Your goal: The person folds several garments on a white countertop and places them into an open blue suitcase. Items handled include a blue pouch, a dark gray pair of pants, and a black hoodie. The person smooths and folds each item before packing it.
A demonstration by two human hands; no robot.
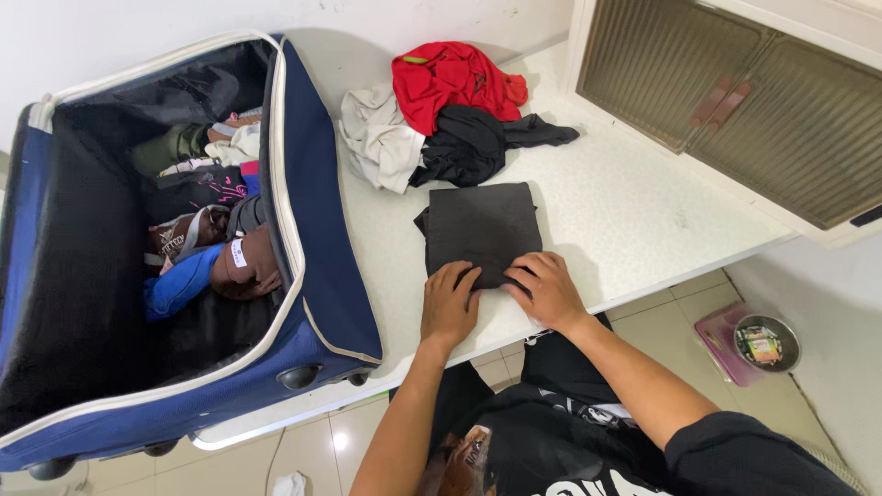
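A large navy suitcase [317,230] with cream piping lies open on the white tabletop [625,211], well to the left of the left hand's fingers; rolled and bundled clothes in brown, blue, black and olive sit packed along its inner side. Beyond the fingers of both hands, toward the wall, a loose heap of clothes rests on the tabletop: a red garment [450,78] on top, a cream one [377,138] to its left, a black one [469,145] in front of it. Between that heap and the fingers lies a folded dark grey garment [482,225], squared off and flat, its near edge under both hands. The left hand [447,303] rests palm down on the near left corner, fingers spread and flat, gripping nothing. The right hand [548,289] presses on the near right corner just beside it; its fingers curl slightly at the cloth's edge, and may be pinching a fold, though that is hard to tell. Down on the tiled floor, well right of the right hand, a small metal bowl [765,343] sits on a pink tray [717,335].
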